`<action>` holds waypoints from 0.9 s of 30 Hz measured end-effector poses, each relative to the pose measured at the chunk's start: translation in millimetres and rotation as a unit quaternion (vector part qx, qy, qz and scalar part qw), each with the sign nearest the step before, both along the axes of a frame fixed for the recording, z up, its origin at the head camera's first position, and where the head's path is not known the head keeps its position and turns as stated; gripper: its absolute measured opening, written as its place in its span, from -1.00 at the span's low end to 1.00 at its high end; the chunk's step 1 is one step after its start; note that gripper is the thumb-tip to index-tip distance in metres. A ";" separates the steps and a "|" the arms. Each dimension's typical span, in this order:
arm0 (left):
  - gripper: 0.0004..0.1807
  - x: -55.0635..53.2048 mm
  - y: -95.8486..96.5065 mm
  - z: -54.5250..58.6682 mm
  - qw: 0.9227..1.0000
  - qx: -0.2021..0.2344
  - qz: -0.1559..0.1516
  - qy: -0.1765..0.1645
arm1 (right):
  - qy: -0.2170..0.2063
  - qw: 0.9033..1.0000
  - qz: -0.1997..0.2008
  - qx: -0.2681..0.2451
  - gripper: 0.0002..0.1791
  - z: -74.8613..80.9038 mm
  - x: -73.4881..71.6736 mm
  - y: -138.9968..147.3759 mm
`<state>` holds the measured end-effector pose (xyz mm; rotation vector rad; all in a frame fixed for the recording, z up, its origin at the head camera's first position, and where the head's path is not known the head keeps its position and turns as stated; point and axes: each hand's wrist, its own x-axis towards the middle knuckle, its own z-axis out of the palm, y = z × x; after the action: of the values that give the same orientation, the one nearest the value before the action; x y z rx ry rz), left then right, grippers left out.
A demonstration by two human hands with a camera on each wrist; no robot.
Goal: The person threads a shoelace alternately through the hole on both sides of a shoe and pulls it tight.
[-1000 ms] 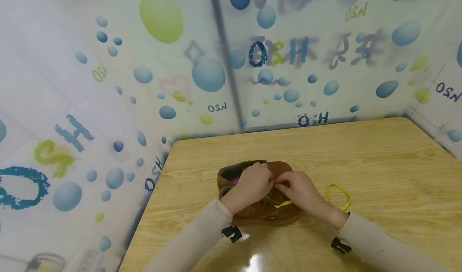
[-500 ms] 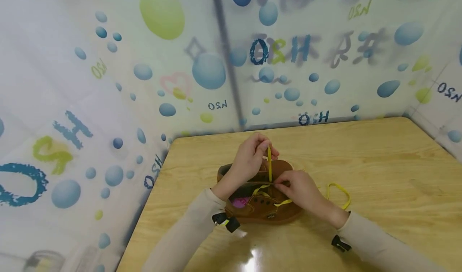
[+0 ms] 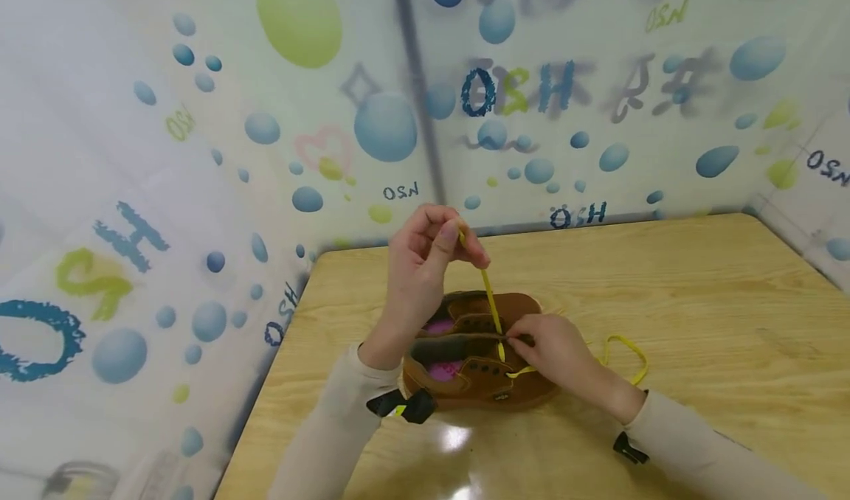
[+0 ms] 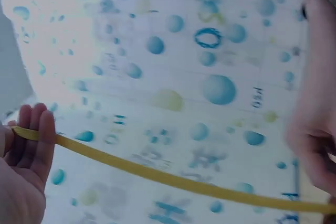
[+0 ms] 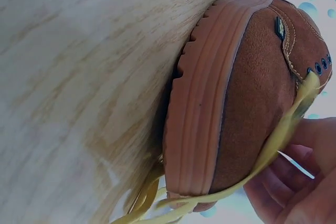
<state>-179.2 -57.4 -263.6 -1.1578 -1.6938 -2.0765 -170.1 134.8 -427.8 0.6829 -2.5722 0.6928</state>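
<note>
Two brown suede shoes lie side by side on the table, the near shoe in front of the far shoe. My left hand is raised above them and pinches a yellow shoelace, which runs taut down to the near shoe. In the left wrist view the shoelace crosses from the fingers to the lower right. At the far edge of the near shoe's opening, my right hand pinches the upper between thumb and fingertips. Dark eyelets and a loose stretch of lace show in the right wrist view.
More yellow lace loops over the wooden table, right of the shoes. Pink insoles show inside them. A wall sheet printed with blue drops stands behind the table's back edge.
My left hand has gone from the near shoe up and to the left, drawing a longer length of yellow shoelace out of it. The right hand has kept its place at the shoe.
</note>
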 end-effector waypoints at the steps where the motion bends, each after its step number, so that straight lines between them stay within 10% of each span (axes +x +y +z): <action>1: -0.84 2.6 -2.5 2.5 1.000 0.011 0.004 0.012 | 0.002 1.000 0.000 0.003 -0.97 -0.7 -0.1 -0.8; 12: -0.66 22.4 -22.5 -0.4 0.988 -0.104 -0.007 0.115 | -0.009 0.999 -0.005 -0.034 -0.91 2.9 7.0 0.2; 16: -0.85 23.7 -29.5 -7.8 0.967 -0.180 -0.019 0.182 | -0.018 0.994 0.056 -0.095 -0.97 7.1 16.0 0.2; 22: -0.83 26.1 -34.2 -24.0 0.899 -0.348 0.012 0.266 | -0.080 0.985 0.122 -0.092 -0.94 7.6 22.7 -3.4; 27: -0.86 29.2 -27.4 -51.8 0.789 -0.529 0.095 0.296 | -0.127 0.982 0.095 -0.098 -0.93 6.8 23.3 -6.6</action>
<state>-150.0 -84.8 -315.3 -1.5365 -2.4408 -0.3678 -146.7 128.2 -421.0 0.8283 -2.6354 1.1478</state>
